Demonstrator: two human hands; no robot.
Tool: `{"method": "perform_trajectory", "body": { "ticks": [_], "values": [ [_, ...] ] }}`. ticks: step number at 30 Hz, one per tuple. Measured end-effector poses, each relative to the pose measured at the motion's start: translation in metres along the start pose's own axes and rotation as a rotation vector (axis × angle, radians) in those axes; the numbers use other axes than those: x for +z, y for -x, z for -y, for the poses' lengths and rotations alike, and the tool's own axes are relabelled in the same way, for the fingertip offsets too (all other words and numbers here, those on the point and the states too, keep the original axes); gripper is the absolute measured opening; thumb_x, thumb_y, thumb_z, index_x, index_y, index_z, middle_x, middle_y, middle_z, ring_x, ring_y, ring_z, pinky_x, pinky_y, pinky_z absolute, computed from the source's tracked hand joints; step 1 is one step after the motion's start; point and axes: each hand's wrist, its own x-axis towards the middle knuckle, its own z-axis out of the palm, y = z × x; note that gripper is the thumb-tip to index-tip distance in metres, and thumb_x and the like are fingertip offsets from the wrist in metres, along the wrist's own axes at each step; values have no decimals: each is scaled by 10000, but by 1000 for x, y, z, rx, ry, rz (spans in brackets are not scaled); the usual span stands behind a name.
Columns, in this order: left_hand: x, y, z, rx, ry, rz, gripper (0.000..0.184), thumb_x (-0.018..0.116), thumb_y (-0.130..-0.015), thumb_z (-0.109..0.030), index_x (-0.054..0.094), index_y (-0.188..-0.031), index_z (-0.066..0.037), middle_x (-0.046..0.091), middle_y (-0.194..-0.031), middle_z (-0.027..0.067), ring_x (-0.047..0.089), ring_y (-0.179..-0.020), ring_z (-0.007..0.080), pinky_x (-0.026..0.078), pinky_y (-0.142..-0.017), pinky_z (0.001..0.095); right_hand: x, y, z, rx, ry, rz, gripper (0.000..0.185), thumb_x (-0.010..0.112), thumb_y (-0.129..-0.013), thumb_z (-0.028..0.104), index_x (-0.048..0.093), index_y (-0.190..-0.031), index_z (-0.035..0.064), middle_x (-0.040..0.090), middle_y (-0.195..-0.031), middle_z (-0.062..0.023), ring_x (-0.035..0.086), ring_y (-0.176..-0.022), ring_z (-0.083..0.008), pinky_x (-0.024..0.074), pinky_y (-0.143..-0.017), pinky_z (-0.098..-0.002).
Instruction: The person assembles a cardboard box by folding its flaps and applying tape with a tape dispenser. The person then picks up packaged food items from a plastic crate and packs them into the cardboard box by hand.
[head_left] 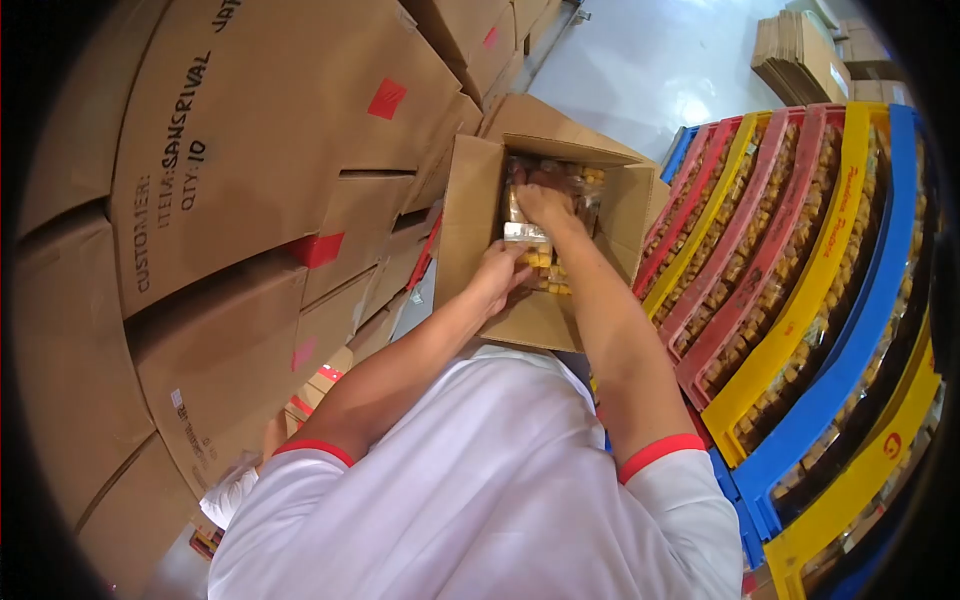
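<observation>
Both hands reach into an open cardboard box point(468, 215) whose flaps are spread. Inside lie several clear plastic packs of small yellow-brown pieces. My left hand point(495, 276) is at the near left of the box, its fingers closed at the edge of a clear pack point(539, 258) of yellow pieces with a white label point(526, 232). Farther in, my right hand point(546, 204) bends down among the packs, fingers curled and partly hidden by the hand and shiny wrapping. What it grips cannot be made out.
Stacked cardboard boxes point(250, 200) form a wall on the left, some with red stickers. On the right stand stacked red, yellow and blue crates point(820, 290) full of similar packs. Flattened cardboard point(800, 55) lies at the back right on the pale floor point(640, 70).
</observation>
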Motion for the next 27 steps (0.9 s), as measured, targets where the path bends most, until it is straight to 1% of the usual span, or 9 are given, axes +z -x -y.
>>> {"method": "perform_trajectory", "body": {
  "ticks": [2,4,8,11,13,16,18,20,27],
  "values": [
    [-6,-8,6,34,-16,-59,300,540,-1071,-243,552,-1287,-35,635,-1213,95,642,-1020,209,570,-906,321,8,11,4,-32,-208,-147,658,348,-1038,578,725,-1195,62,667,-1272,-245,599,-1228,-447,458,-1061,-496],
    [-15,-28,8,58,-121,11,252,538,-1059,-176,555,-1272,-44,628,-1220,99,625,-1049,208,533,-890,297,4,0,-8,-2,-205,0,690,389,-1007,632,696,-1245,61,657,-1276,-268,587,-1226,-472,453,-1063,-502],
    [-23,-27,17,162,-311,2,429,520,-1062,-155,468,-1465,-14,622,-1312,126,629,-1109,178,522,-919,311,9,36,-36,99,-594,-33,773,555,-935,674,598,-1385,47,628,-1356,-240,586,-1265,-440,448,-1076,-432],
    [-44,3,-4,531,-739,92,484,540,-1060,-183,455,-1501,-2,624,-1358,143,646,-1142,181,528,-970,326,26,67,-52,224,-498,-7,910,633,-923,630,406,-1532,-6,544,-1461,-244,552,-1329,-392,466,-1062,-455],
    [-41,47,-36,490,-592,105,462,551,-1053,-190,497,-1465,10,624,-1367,149,642,-1170,204,518,-1005,343,4,94,-44,412,-983,259,1143,725,-863,615,151,-1615,-25,428,-1555,-257,458,-1420,-343,410,-1112,-538],
    [-44,63,-43,431,-480,115,381,555,-1028,-160,605,-1347,43,667,-1305,203,668,-1148,325,508,-1038,412,31,79,-66,351,-1114,326,1111,777,-867,535,171,-1606,-32,426,-1566,-215,448,-1425,-286,386,-1121,-544],
    [-34,56,-27,350,-1390,422,351,538,-1018,-163,648,-1280,43,671,-1253,275,653,-1156,412,501,-1037,453,27,83,-67,381,-1155,333,1082,765,-894,498,148,-1598,-47,450,-1540,-198,476,-1400,-281,413,-1106,-520],
    [-22,35,1,300,-1632,445,332,565,-909,-127,711,-1129,75,710,-1098,289,695,-1036,433,547,-963,448,29,81,-67,398,-1201,338,1055,753,-922,460,125,-1590,-62,475,-1515,-181,504,-1374,-276,440,-1090,-497],
    [-9,8,7,125,-1686,311,390,514,-922,-148,693,-1165,100,648,-1261,317,534,-1320,455,427,-1114,484,56,87,-75,300,-1421,282,865,708,-975,361,226,-1597,1,521,-1472,-119,472,-1389,-245,365,-1129,-511]
  ]
}}
